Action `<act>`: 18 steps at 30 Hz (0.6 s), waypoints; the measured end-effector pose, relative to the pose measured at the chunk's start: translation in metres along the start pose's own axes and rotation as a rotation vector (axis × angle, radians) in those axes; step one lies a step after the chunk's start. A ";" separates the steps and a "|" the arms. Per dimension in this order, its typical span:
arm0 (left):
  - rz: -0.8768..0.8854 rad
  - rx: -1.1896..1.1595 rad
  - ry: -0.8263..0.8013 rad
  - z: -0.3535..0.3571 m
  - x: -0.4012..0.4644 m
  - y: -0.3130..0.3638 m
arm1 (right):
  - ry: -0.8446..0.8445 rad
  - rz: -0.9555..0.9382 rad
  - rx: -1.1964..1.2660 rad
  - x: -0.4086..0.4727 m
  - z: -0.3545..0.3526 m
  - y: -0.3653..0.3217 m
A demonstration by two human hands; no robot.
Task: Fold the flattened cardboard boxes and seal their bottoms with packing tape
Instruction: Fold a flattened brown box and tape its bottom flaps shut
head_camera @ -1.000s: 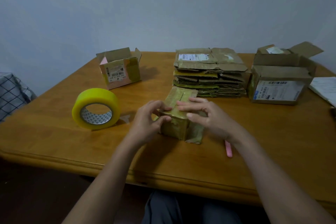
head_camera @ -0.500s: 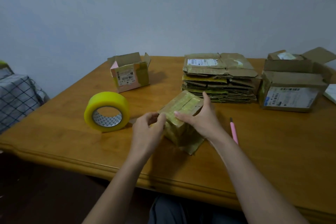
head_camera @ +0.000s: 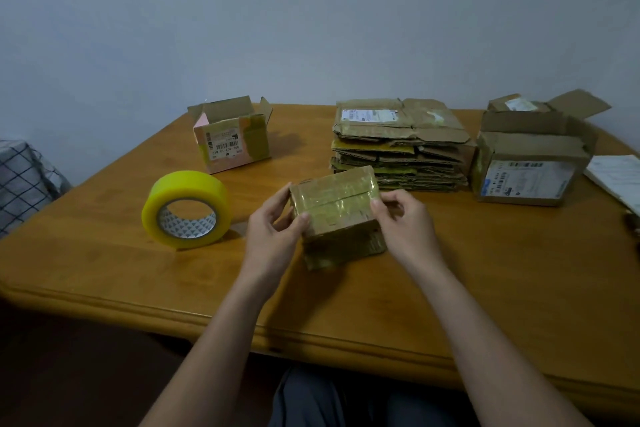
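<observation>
A small cardboard box [head_camera: 337, 210], its upward face covered in shiny tape, is held between both hands at the middle of the wooden table [head_camera: 502, 270]. My left hand [head_camera: 273, 236] grips its left side, thumb on the taped face. My right hand [head_camera: 405, 222] grips its right side. A yellow roll of packing tape [head_camera: 185, 208] stands on edge to the left. Behind the box lies a stack of flattened cardboard boxes [head_camera: 401, 146].
A folded open box with a pink side and label [head_camera: 232, 135] stands at the back left. Two larger open boxes [head_camera: 530, 163] sit at the back right, papers [head_camera: 620, 177] beside them. A checked cloth [head_camera: 24, 180] lies off the table's left edge.
The box has been lifted and turned so its taped face points toward me. Both hands shifted from pressing on its top to gripping its two sides. The pink pen is no longer visible.
</observation>
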State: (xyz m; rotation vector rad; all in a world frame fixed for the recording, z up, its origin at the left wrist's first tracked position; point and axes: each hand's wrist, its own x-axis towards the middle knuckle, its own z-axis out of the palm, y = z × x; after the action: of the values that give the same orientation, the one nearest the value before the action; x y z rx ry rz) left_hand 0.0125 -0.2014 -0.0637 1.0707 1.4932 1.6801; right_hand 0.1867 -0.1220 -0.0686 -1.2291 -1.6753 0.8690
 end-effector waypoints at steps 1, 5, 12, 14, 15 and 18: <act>0.000 -0.009 0.008 0.002 -0.001 -0.001 | -0.022 0.001 0.015 0.000 0.001 -0.002; -0.012 0.010 0.044 0.003 -0.004 -0.002 | -0.011 -0.006 0.016 -0.004 0.007 -0.006; -0.022 0.056 0.118 0.002 0.003 0.000 | -0.026 0.021 -0.097 -0.002 0.002 -0.016; 0.034 0.160 0.200 0.010 0.003 0.003 | -0.033 0.055 -0.271 -0.001 0.010 -0.023; 0.057 0.203 0.239 0.013 0.003 0.005 | -0.021 0.058 -0.333 0.000 0.015 -0.025; 0.075 0.227 0.260 0.016 0.003 0.007 | 0.038 0.026 -0.290 0.001 0.021 -0.021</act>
State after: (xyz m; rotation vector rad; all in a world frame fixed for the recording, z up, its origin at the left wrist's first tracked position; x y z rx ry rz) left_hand 0.0257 -0.1923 -0.0563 1.0667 1.8670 1.7878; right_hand 0.1599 -0.1281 -0.0580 -1.4543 -1.8024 0.6272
